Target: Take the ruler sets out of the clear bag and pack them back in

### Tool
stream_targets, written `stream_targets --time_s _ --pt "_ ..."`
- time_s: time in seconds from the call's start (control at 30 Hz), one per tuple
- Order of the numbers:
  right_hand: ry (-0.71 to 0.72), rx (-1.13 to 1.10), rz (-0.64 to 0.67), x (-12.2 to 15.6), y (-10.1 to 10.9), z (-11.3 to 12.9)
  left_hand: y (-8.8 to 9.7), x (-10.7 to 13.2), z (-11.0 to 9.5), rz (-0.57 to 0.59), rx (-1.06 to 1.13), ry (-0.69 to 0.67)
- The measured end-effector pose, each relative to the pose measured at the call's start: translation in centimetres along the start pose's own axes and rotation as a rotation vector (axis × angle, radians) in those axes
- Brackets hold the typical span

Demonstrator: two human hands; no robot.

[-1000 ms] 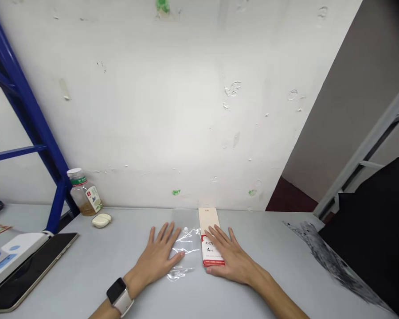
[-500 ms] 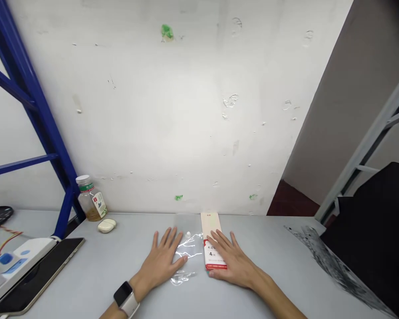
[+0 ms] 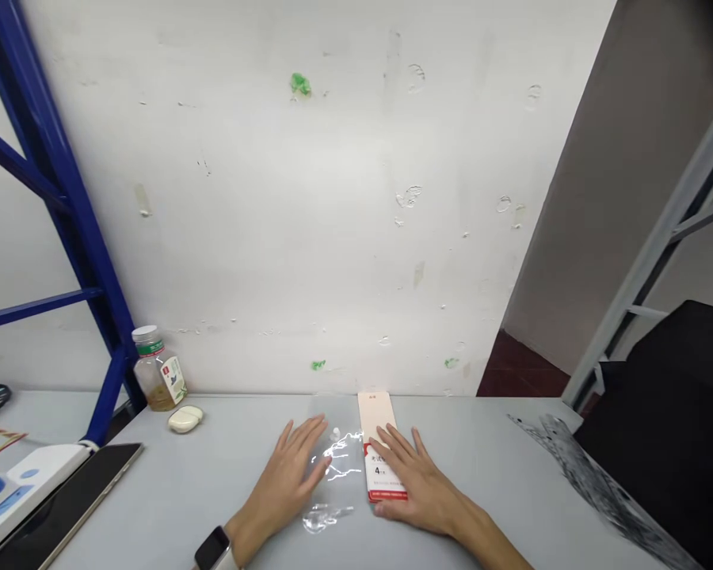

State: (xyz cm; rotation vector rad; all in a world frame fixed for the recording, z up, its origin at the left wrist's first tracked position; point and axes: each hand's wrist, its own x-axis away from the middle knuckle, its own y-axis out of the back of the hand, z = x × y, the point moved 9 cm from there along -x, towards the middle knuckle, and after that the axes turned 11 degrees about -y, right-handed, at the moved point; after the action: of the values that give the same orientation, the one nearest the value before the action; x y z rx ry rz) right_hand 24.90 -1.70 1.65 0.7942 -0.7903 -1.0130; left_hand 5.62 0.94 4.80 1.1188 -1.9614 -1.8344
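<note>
On the grey table lies a clear plastic pouch with a small white snap button near its middle. My left hand, a watch on its wrist, is at the pouch's left edge, its fingers stretched out. A flat cream, white and red packet with printed characters and a "4" lies right beside the pouch. My right hand rests over the packet's right side with fingers spread, covering part of the print. Neither hand grips anything.
At the left stand a clear jar with a white lid, a cream oval case, a dark phone and a white power strip. A blue metal frame rises there. A black object sits at the right beyond the grey table.
The view has tilted slightly, so the scene sits a little lower. My left hand's fingers have drawn closer together and the hand has turned slightly; my right hand stays on the packet.
</note>
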Motion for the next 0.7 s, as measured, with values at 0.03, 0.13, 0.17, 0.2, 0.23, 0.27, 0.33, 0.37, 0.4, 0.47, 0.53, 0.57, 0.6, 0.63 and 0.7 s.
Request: stream_targets --time_s 0.03,0.13,0.17,0.2,0.23,0.27,0.33,0.37,0.4,0.47,0.53,0.57,0.6,0.63,0.7 --pt "0.000 -0.006 -0.001 0.0 0.0 0.0 0.5 -0.1 -0.4 -0.036 0.015 -0.016" --pt "-0.001 -0.017 0.008 0.0 0.0 0.0 0.9 -0.3 -1.3 -0.063 0.039 -0.052" --pt "-0.010 -0.027 0.011 0.0 0.1 -0.1 0.8 -0.3 -1.6 -0.054 0.047 -0.058" --pt "-0.030 -0.043 0.011 0.0 0.2 -0.3 0.7 -0.3 -1.8 -0.044 0.056 -0.061" --pt "-0.060 -0.067 0.007 0.0 0.5 -0.6 0.7 -0.3 -1.9 -0.041 0.065 -0.055" --pt "-0.099 -0.094 0.000 0.0 0.7 -0.9 0.8 -0.3 -1.9 -0.046 0.072 -0.042" --pt "-0.181 -0.148 -0.014 0.1 1.2 -1.7 1.1 -0.3 -1.6 -0.066 0.082 0.001" --pt "-0.214 -0.169 -0.019 0.1 1.4 -2.0 1.2 -0.3 -1.4 -0.072 0.084 0.022" --pt "-0.237 -0.188 -0.025 0.2 1.5 -2.2 1.2 -0.4 -1.3 -0.068 0.086 0.038" --pt "-0.262 -0.236 -0.035 0.3 1.6 -2.3 0.9 -0.4 -1.0 -0.044 0.094 0.058" --pt "-0.291 -0.323 -0.052 0.4 1.6 -2.5 0.5 -0.4 -0.7 -0.029 0.113 0.083" --pt "-0.307 -0.377 -0.067 0.4 1.7 -2.7 0.4 -0.4 -0.6 -0.030 0.124 0.096" --pt "-0.315 -0.428 -0.093 0.3 1.9 -2.9 0.3 -0.3 -0.5 -0.035 0.132 0.105" --pt "-0.310 -0.468 -0.131 0.3 2.2 -3.0 0.2 -0.3 -0.5 -0.038 0.136 0.108" --pt "-0.259 -0.501 -0.224 0.3 3.2 -3.0 0.1 -0.2 -0.7 -0.036 0.131 0.104"
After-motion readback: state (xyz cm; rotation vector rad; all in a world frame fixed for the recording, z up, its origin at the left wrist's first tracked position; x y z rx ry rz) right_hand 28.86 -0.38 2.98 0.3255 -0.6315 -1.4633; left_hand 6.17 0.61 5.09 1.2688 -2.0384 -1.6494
